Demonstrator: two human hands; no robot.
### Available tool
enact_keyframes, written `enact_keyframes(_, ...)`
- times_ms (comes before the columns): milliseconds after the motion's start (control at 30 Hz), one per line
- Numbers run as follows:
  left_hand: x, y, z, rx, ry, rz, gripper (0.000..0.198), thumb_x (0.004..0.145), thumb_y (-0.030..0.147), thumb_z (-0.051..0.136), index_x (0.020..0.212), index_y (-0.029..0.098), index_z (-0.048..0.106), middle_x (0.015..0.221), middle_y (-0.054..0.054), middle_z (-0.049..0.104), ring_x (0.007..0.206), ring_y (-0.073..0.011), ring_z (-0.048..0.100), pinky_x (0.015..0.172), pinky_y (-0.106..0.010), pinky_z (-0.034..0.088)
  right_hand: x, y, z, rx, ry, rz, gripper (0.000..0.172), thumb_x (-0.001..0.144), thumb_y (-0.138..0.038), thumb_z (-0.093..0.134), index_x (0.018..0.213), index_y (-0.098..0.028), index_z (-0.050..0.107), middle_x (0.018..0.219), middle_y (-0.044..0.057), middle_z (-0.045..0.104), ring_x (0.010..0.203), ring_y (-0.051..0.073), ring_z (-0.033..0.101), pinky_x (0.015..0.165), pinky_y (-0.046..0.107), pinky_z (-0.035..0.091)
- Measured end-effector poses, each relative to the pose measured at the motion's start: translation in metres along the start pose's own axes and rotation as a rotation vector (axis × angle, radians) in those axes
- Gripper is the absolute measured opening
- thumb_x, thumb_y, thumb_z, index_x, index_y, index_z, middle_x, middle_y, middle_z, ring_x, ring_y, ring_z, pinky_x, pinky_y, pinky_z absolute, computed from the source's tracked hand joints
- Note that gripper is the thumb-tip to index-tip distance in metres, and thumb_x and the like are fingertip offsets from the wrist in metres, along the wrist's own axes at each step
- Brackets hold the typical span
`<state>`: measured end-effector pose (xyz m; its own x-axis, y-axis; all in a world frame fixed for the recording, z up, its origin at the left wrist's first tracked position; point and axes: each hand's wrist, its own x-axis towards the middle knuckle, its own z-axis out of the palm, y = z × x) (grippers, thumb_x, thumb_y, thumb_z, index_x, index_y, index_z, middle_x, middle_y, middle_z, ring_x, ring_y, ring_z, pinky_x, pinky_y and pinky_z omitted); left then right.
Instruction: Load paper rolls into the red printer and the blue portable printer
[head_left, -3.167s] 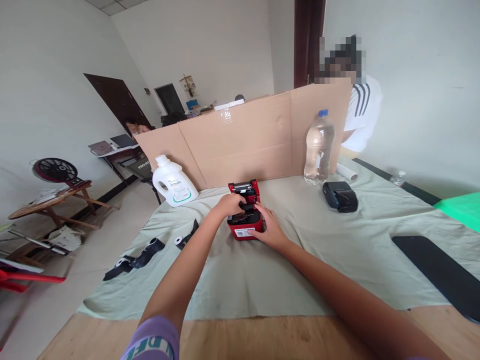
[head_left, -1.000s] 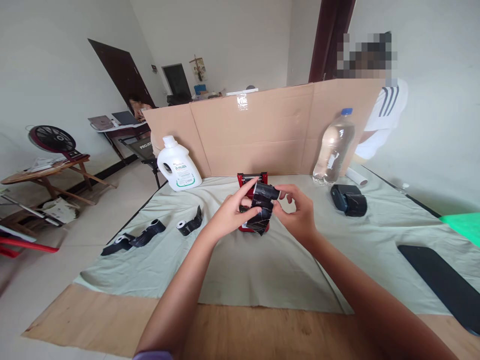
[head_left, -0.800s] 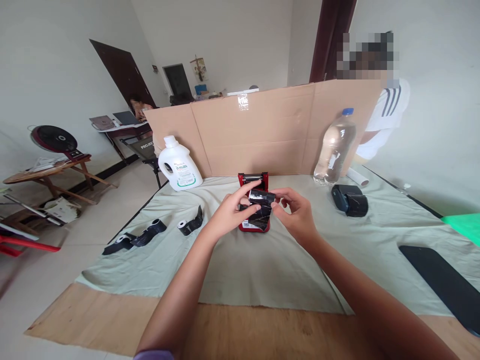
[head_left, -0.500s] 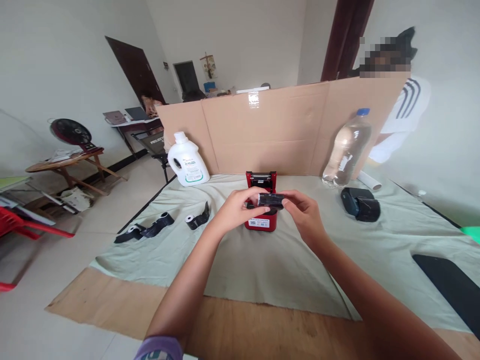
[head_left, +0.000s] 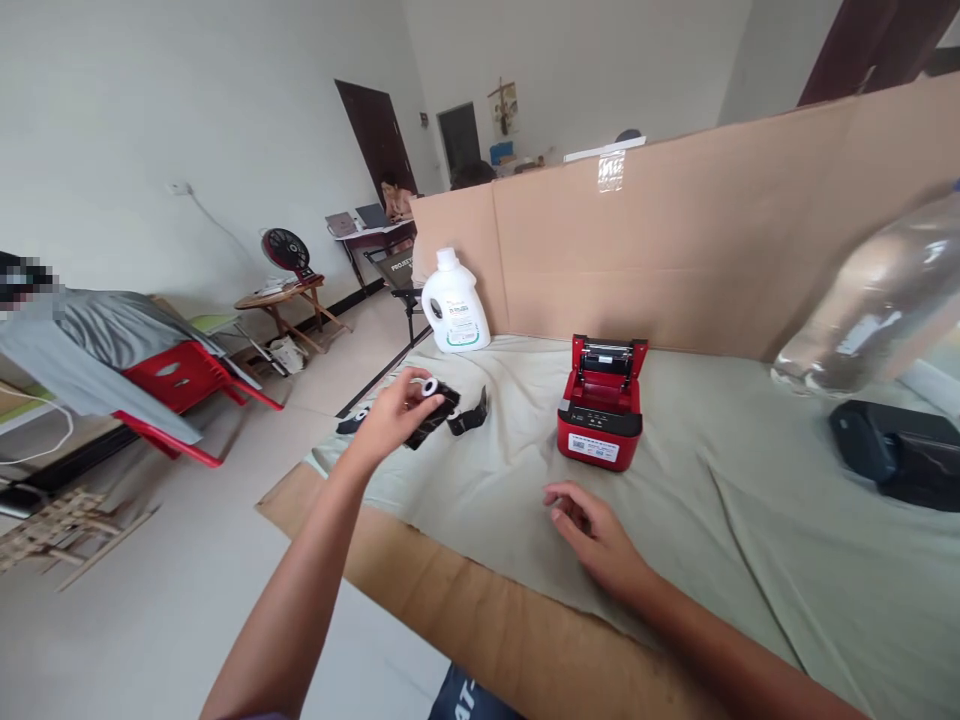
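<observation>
My left hand (head_left: 396,418) is closed around a black-surfaced paper roll (head_left: 437,400) with a white core, over the cloth at the left. A second black roll (head_left: 471,416) with a loose tail lies just to its right. More black roll (head_left: 352,420) shows behind my left hand, mostly hidden. In the middle stands a small red and black label printer (head_left: 600,430), its lid tipped up and a white sticker on its front. My right hand (head_left: 596,530) hovers in front of the printer, empty, with loosely curled fingers apart.
A white detergent jug (head_left: 457,310) and a large clear bottle (head_left: 862,310) stand before a cardboard screen (head_left: 645,230). At the right lies a dark device (head_left: 892,450). The cloth (head_left: 495,510) ends short of the wooden table edge (head_left: 480,610). Other people sit beyond.
Both hands were at the printer holding the roll. My left hand has carried it left toward the other rolls; my right hand has let go and drawn back. The view has turned left.
</observation>
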<state>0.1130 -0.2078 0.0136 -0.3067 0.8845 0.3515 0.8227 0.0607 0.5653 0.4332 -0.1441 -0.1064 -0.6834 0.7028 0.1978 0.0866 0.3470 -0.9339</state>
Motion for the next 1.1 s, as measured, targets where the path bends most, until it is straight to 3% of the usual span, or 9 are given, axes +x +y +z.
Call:
enact_keyframes(100,0.001,-0.048,-0.004,0.225,0.019,-0.105,0.037,0.088,0.047,0.060,0.117,0.024,0.054,0.063,0.005,0.054,0.064,-0.0175,0.055,0.061,-0.027,0.037,-0.001,0.004,0.003,-0.047,-0.063,-0.034,0.023,0.092,-0.031,0.052,0.112,-0.022,0.061,0.098,0.005,0.065,0.074,0.015,0.057,0.064,0.028,0.045)
enact_keyframes(200,0.003,-0.083,0.018,0.393,-0.043,-0.219,0.032,0.085,0.044,0.063,0.110,0.023,0.060,0.068,0.001,0.057,0.067,-0.0198,0.057,0.060,-0.029,0.036,0.002,0.005,0.000,-0.051,-0.042,-0.002,0.024,0.093,-0.032,0.051,0.113,-0.022,0.061,0.095,0.004,0.065,0.070,0.014,0.056,0.063,0.028,0.045)
enact_keyframes(333,0.001,-0.106,0.049,0.420,-0.001,-0.196,0.028,0.082,0.044,0.067,0.100,0.022,0.067,0.093,-0.007,0.063,0.089,-0.0252,0.061,0.074,-0.032,0.045,0.003,0.006,-0.002,-0.061,-0.034,0.021,0.026,0.093,-0.034,0.051,0.114,-0.022,0.061,0.091,0.003,0.064,0.069,0.014,0.056,0.062,0.028,0.045)
enact_keyframes(467,-0.005,-0.123,0.042,0.422,0.164,-0.103,0.042,0.078,0.055,0.069,0.105,0.023,0.070,0.110,-0.011,0.058,0.110,-0.0306,0.056,0.095,-0.041,0.045,0.003,0.009,-0.001,-0.080,-0.039,0.025,0.027,0.094,-0.036,0.050,0.114,-0.023,0.061,0.087,0.002,0.062,0.069,0.015,0.054,0.062,0.029,0.046)
enact_keyframes(533,-0.010,-0.138,0.026,0.377,0.337,-0.146,0.046,0.081,0.057,0.064,0.111,0.022,0.067,0.116,-0.012,0.056,0.115,-0.0306,0.054,0.101,-0.042,0.043,0.003,0.010,-0.001,-0.075,-0.039,0.033,0.027,0.094,-0.037,0.049,0.114,-0.024,0.060,0.089,0.002,0.063,0.069,0.015,0.054,0.062,0.029,0.046)
enact_keyframes(633,-0.021,-0.168,0.003,0.225,0.561,-0.435,0.045,0.082,0.051,0.063,0.114,0.020,0.063,0.117,-0.013,0.059,0.116,-0.0301,0.056,0.103,-0.044,0.043,0.004,0.011,-0.001,-0.065,-0.037,0.042,0.028,0.094,-0.039,0.048,0.114,-0.023,0.060,0.092,0.003,0.063,0.070,0.015,0.054,0.063,0.029,0.046)
enact_keyframes(733,-0.036,-0.197,-0.005,0.078,0.543,-0.654,0.047,0.072,0.046,0.070,0.110,0.019,0.063,0.106,-0.011,0.067,0.101,-0.0300,0.062,0.095,-0.046,0.047,0.004,0.011,-0.001,-0.067,-0.041,0.055,0.029,0.095,-0.040,0.048,0.114,-0.023,0.060,0.086,0.002,0.060,0.070,0.015,0.054,0.062,0.029,0.046)
enact_keyframes(867,-0.048,-0.221,0.002,-0.070,0.462,-0.634,0.051,0.063,0.044,0.077,0.106,0.020,0.066,0.101,-0.009,0.073,0.081,-0.0243,0.065,0.086,-0.042,0.050,0.005,0.010,0.000,-0.061,-0.037,0.063,0.027,0.095,-0.039,0.048,0.113,-0.023,0.060,0.084,0.002,0.059,0.070,0.016,0.054,0.062,0.029,0.046)
enact_keyframes(1100,-0.032,-0.234,0.014,-0.347,0.532,-0.543,0.046,0.057,0.037,0.080,0.098,0.018,0.069,0.094,-0.008,0.073,0.088,-0.0241,0.066,0.086,-0.037,0.050,0.006,0.008,-0.001,-0.054,-0.041,0.075,0.025,0.095,-0.039,0.049,0.111,-0.023,0.059,0.082,0.001,0.059,0.069,0.016,0.054,0.062,0.029,0.046)
